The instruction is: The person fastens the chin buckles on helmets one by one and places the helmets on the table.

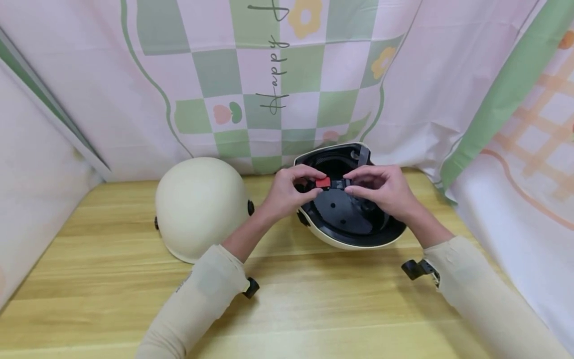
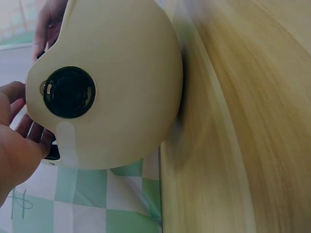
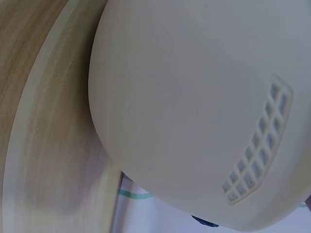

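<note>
A cream helmet (image 1: 343, 243) lies upside down on the table, its black inside facing up. Over its opening my left hand (image 1: 293, 189) pinches the red part of the chin strap buckle (image 1: 323, 183) between thumb and forefinger. From the other side my right hand (image 1: 381, 189) pinches the black part of the buckle, and the two parts meet in the middle. The left wrist view shows the helmet's side with a round black knob (image 2: 69, 92), my left hand (image 2: 22, 145) at its rim. In the right wrist view the shell shows a vent grille (image 3: 260, 141).
A second cream helmet (image 1: 202, 207) sits dome up to the left, beside my left forearm. The wooden table (image 1: 314, 304) ends at a patterned curtain (image 1: 269, 75) behind the helmets. More fabric hangs at the left and right sides.
</note>
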Demonstrator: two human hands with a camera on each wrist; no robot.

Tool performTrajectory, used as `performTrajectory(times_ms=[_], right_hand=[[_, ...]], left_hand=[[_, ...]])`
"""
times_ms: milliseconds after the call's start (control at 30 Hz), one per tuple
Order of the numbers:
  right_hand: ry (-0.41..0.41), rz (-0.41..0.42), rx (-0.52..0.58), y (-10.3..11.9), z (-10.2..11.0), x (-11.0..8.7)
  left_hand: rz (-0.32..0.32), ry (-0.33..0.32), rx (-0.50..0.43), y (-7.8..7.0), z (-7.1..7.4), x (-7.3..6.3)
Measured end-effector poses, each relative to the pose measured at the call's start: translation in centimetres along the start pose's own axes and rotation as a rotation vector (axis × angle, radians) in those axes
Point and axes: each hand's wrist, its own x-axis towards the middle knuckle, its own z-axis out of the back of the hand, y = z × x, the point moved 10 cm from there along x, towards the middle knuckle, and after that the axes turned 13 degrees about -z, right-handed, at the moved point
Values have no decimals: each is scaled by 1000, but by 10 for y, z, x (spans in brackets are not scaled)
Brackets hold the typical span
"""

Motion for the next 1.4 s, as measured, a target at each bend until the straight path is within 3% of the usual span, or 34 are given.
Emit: performTrajectory(times_ms=[333,567,667,867,967,1233,1400], right_hand=[[-19,-28,-88,-3,0,-1],[-71,-76,-67,-5,2,1],[-87,-70,-62,-4,2,2],[-96,-65,-68,-5,2,3],[-82,-64,-65,-5,1,3],[-90,-77,-57,-4,0,1],[-93,-60,-45,-5,0,1]], left_hand=[[-3,-2,-56,-1,-5,-1],[118,-116,-253,10,1,-3],[142,-140,-238,12,4,-5],[130,-160,-199,11,8,-5],[126,-154,-190,11,9,-5],[119,-65,-193,10,5,-6],[138,-79,-240,12,5,-9]])
